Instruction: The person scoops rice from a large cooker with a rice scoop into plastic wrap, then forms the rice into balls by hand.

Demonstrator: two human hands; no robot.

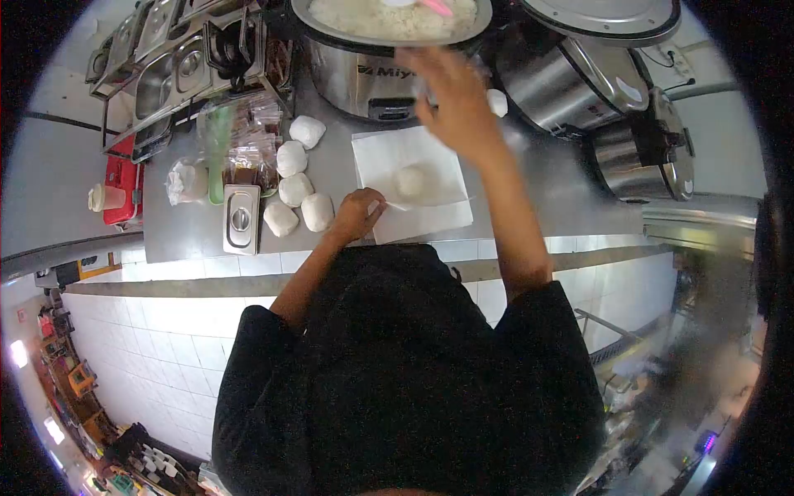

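Observation:
A mound of white rice [409, 180] sits on a white paper sheet [447, 165] on the steel counter. Another sheet lies partly beneath it. My left hand [358, 213] pinches the sheet's near left edge. My right hand [451, 95] is raised above the far side of the paper, in front of the rice cooker [339, 78]. Its fingers are stretched out and slightly blurred, with nothing visible in them. White rice [347, 16] fills the open cooker, and a pink-tipped paddle [436, 7] rests in it. Several white paper-wrapped bundles [295, 189] lie left of my left hand.
A lidded steel container [241, 219] stands at the counter's front left, near clear plastic packets [252, 136]. Steel pans [153, 87] fill a rack at far left. More large steel cookers [571, 83] stand at right. Another white bundle [496, 102] is behind my right hand.

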